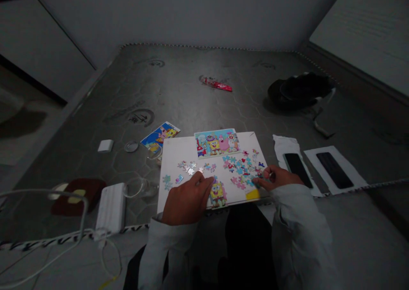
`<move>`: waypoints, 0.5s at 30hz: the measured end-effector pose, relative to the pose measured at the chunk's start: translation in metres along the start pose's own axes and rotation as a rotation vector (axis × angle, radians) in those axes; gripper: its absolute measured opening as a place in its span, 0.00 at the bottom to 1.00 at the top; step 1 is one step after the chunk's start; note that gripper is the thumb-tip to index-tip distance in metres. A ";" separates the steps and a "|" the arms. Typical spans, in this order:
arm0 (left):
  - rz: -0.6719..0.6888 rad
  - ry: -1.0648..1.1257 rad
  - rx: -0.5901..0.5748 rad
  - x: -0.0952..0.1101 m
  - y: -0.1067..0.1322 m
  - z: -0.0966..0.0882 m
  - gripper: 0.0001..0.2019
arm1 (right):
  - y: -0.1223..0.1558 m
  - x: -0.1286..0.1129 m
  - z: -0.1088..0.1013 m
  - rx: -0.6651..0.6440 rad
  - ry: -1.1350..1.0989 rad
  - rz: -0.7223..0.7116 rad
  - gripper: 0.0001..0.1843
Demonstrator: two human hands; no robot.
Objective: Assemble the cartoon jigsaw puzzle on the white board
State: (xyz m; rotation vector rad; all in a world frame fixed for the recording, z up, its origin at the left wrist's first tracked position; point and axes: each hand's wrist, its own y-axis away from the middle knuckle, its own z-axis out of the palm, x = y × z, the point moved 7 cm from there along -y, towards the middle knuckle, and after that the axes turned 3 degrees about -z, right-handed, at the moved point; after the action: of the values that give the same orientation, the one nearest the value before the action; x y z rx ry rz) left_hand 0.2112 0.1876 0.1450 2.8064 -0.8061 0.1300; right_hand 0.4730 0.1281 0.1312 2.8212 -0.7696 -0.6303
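A partly joined jigsaw section (218, 192) with a yellow cartoon figure lies at the near edge of a white board (179, 148). My left hand (187, 199) rests beside it, fingers curled and closed on its left edge. On the board's right side, my right hand (279, 178) has its thumb and fingers bent in a pinch over loose puzzle pieces (238, 164); a small piece appears to be between them, partly hidden. More loose pieces (191, 167) lie left of centre. A cartoon reference picture (217, 143) lies flat at the board's far edge.
Right of the board lie two dark phones (298, 169) on white sheets. To the left are a white power bank (111, 208), cables, a clear cup (148, 187) and a blue cartoon card (159, 135). Farther back sit a red wrapper (217, 84) and a black bag (298, 91).
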 end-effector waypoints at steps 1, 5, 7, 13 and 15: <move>-0.001 0.001 0.007 0.000 0.000 0.000 0.17 | 0.000 0.000 0.000 0.005 0.003 0.001 0.19; -0.009 0.032 0.042 -0.003 0.001 0.000 0.16 | 0.002 -0.007 0.001 0.008 0.002 -0.041 0.19; -0.065 0.059 0.073 -0.009 0.001 0.000 0.16 | 0.003 -0.015 0.005 0.001 0.008 -0.076 0.19; -0.302 0.281 0.296 -0.043 0.008 -0.008 0.15 | 0.015 -0.060 0.027 -0.016 0.056 -0.224 0.14; -0.343 0.334 0.338 -0.054 0.011 -0.009 0.14 | 0.022 -0.079 0.037 -0.025 0.073 -0.276 0.13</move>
State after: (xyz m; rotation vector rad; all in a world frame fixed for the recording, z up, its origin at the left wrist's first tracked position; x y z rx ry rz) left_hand 0.1594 0.2082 0.1481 3.0539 -0.2384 0.7132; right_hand 0.3856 0.1488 0.1316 2.9335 -0.3590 -0.5641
